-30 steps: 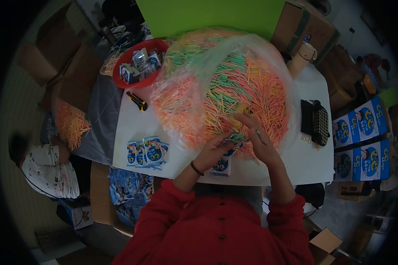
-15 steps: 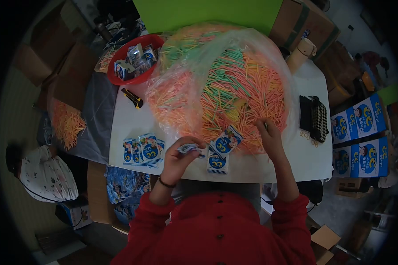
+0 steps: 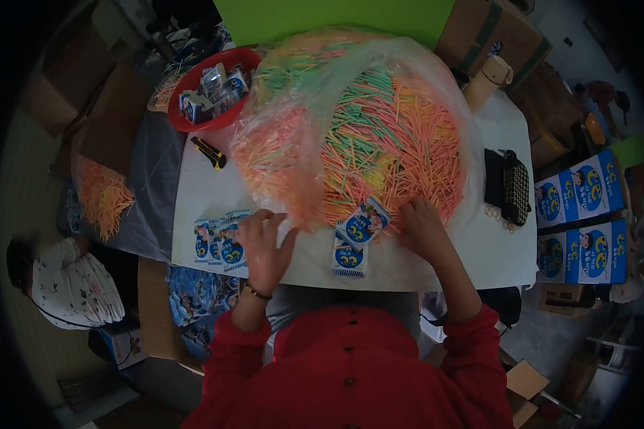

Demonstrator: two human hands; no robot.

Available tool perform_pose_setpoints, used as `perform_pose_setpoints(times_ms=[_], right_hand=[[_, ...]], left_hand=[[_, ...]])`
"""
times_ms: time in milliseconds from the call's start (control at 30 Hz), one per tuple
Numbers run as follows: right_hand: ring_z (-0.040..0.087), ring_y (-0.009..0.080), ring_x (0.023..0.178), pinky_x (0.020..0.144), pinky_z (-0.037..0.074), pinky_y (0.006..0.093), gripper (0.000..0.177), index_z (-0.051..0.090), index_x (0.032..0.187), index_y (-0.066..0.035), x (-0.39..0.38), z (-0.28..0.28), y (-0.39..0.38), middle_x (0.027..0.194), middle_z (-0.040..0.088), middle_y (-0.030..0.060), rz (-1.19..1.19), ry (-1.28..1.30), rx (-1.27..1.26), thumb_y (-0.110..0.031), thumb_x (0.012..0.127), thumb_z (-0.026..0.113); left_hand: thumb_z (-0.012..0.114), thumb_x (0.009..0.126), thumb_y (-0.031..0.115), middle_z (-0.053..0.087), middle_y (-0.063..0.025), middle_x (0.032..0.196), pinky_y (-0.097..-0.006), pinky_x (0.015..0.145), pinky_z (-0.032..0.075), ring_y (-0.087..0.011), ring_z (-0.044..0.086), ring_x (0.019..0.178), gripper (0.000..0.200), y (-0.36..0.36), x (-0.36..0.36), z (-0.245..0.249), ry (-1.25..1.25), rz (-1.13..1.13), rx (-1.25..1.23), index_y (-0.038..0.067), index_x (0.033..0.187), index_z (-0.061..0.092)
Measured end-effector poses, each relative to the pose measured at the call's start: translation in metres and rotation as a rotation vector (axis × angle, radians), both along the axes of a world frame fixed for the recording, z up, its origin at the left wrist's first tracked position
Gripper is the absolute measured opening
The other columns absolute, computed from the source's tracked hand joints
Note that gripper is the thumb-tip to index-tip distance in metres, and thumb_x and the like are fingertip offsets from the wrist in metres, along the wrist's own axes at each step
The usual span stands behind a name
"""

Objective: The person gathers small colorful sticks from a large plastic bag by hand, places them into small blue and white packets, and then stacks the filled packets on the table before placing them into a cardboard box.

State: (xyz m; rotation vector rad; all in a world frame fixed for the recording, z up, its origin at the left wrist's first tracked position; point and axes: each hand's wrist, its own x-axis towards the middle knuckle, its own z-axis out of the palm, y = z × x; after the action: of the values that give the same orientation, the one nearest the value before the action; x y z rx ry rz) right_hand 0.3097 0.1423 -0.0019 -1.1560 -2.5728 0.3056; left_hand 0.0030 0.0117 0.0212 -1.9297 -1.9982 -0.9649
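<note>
My left hand (image 3: 266, 247) is open, fingers apart and holding nothing, just right of a spread of blue-and-white packets (image 3: 222, 242) at the table's front left. My right hand (image 3: 421, 225) is at the front edge of a heap of thin pink, green and yellow sticks (image 3: 379, 121) in a clear plastic bag (image 3: 279, 157). Its fingers are bent together; whatever they pinch is too small to make out. Between my hands lie two more packets (image 3: 349, 259), the upper one tilted and overlapping the lower.
A red bowl (image 3: 211, 121) of packets and a yellow-black cutter (image 3: 208, 152) are at the left. A beige bottle (image 3: 489, 82) and a dark patterned pouch (image 3: 516, 188) sit at the right. Blue boxes (image 3: 591, 184) are beyond the table; a person (image 3: 75, 286) is at far left.
My left hand has let go of the packet it held, moved slightly left and opened. My right hand has moved slightly left and down at the edge of the sticks.
</note>
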Motion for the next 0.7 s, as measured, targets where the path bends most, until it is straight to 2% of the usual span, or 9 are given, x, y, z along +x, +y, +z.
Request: perform_pose_setpoints(times_ms=[100,233,333,400,433,500,533,600,700], right_hand=[[0.051,0.0355,0.102,0.087,0.043,0.0421,0.041,0.057,0.102,-0.003,-0.001,0.0,0.003,0.102,0.053,0.014,0.009,-0.045,-0.03,-0.006,0.064,0.07],[0.052,0.0361,0.103,0.087,0.043,0.0414,0.038,0.057,0.101,-0.003,0.019,-0.005,0.007,0.104,0.056,0.015,0.07,0.096,0.084,-0.002,0.064,0.068],[0.055,0.0311,0.107,0.092,0.042,0.0385,0.027,0.058,0.101,-0.004,0.032,-0.008,0.0,0.105,0.06,0.0137,-0.043,0.22,-0.141,0.0,0.075,0.066],[0.058,0.0226,0.106,0.094,0.043,0.0334,0.016,0.057,0.103,-0.003,0.028,-0.014,-0.01,0.103,0.063,0.0099,-0.262,0.755,-0.472,-0.003,0.088,0.06],[0.058,0.0226,0.106,0.094,0.043,0.0334,0.016,0.057,0.103,-0.003,0.022,-0.016,-0.013,0.103,0.063,0.0099,-0.269,0.76,-0.471,-0.003,0.088,0.06],[0.059,0.016,0.104,0.091,0.045,0.0285,0.014,0.057,0.108,-0.002,0.013,-0.021,-0.02,0.103,0.064,0.0062,-0.251,1.097,-0.524,-0.006,0.095,0.054],[0.059,0.016,0.104,0.091,0.045,0.0285,0.014,0.057,0.108,-0.002,0.013,-0.029,-0.02,0.103,0.064,0.0062,-0.258,1.103,-0.524,-0.006,0.095,0.054],[0.059,0.0124,0.093,0.079,0.048,0.0268,0.018,0.056,0.111,-0.004,0.01,-0.042,-0.017,0.099,0.061,0.0041,-0.22,0.793,-0.387,-0.005,0.094,0.055],[0.06,0.0131,0.09,0.079,0.048,0.0262,0.014,0.057,0.109,-0.004,0.007,-0.043,-0.018,0.098,0.061,0.0047,-0.247,0.951,-0.541,-0.009,0.095,0.055]], left_hand=[[0.074,0.075,0.028,0.055,-0.0096,0.102,-0.0423,0.085,0.037,-0.0299,0.05,0.099,0.037,0.033,0.058,-0.01,-0.16,-0.205,-0.131,0.007,0.102,0.061],[0.075,0.074,0.031,0.054,-0.0099,0.098,-0.042,0.087,0.036,-0.0291,0.049,0.097,0.034,0.062,0.092,-0.03,-0.205,-0.225,-0.21,0.007,0.094,0.061],[0.077,0.072,0.031,0.054,-0.0079,0.094,-0.0422,0.085,0.035,-0.0285,0.049,0.095,0.035,0.069,0.097,-0.039,-0.218,-0.273,-0.259,0.008,0.091,0.06],[0.077,0.072,0.031,0.052,-0.0069,0.082,-0.0401,0.077,0.037,-0.0277,0.051,0.086,0.032,0.072,0.093,-0.042,-0.393,-0.3,-0.274,0.008,0.087,0.061],[0.077,0.072,0.031,0.052,-0.0069,0.082,-0.0401,0.077,0.037,-0.0277,0.051,0.086,0.032,0.074,0.09,-0.043,-0.39,-0.307,-0.278,0.008,0.087,0.061],[0.077,0.075,0.028,0.054,-0.0077,0.074,-0.0382,0.072,0.04,-0.0276,0.054,0.077,0.028,0.075,0.086,-0.044,-0.44,-0.283,-0.296,0.007,0.085,0.063],[0.077,0.075,0.028,0.054,-0.0077,0.074,-0.0382,0.072,0.04,-0.0276,0.054,0.077,0.028,0.074,0.087,-0.043,-0.434,-0.289,-0.302,0.007,0.085,0.063],[0.072,0.08,0.027,0.06,-0.0089,0.079,-0.0395,0.077,0.04,-0.0297,0.056,0.082,0.024,0.074,0.086,-0.04,-0.558,-0.369,-0.189,0.006,0.088,0.064],[0.07,0.084,0.022,0.065,-0.0088,0.084,-0.0367,0.074,0.045,-0.0237,0.061,0.08,0.021,0.075,0.078,-0.041,-0.457,-0.463,-0.17,0.005,0.095,0.067]])
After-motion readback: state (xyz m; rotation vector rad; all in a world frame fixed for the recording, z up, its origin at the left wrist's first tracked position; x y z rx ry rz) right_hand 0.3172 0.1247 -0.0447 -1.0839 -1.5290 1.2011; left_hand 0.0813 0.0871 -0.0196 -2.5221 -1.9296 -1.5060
